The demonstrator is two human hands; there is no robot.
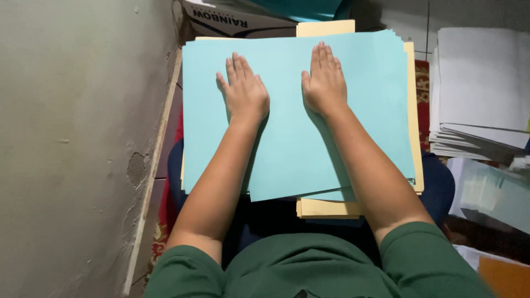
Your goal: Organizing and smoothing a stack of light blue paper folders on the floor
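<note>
Person seated, green sleeves, both forearms stretched forward over the lap.

Left hand (245, 91): flat, palm down, fingers together and straight, pressed on the top light-blue sheet (287, 143). Grasping nothing; released, resting.

Right hand (326, 83): same posture, palm down, fingers extended toward 12 o'clock, lying on the same blue sheet just beside the left hand, a narrow strip of paper showing between them. Nothing gripped.

The blue sheet tops a stack of blue paper lying across the person's knees, at the centre of the scene. Lower blue sheets fan out slightly at 5 o'clock. Under them, cream-yellow sheets (411, 121) stick out along the 3 o'clock edge, at 12 o'clock and at 6 o'clock.

At 12 o'clock, beyond the stack: a white cardboard box (237, 22) with dark lettering, teal paper on top of it.

At 3 o'clock: a thick pile of white paper (477, 83), edges splayed at its near end; well apart from the hands. Below it, at 4 o'clock, loose pale sheets (491, 196), and an orange sheet corner (505, 278) at 5 o'clock.

At 9 o'clock: a grey plastered wall (77, 149), chipped in one spot. Red patterned rug (422, 83) visible between the two piles.
</note>
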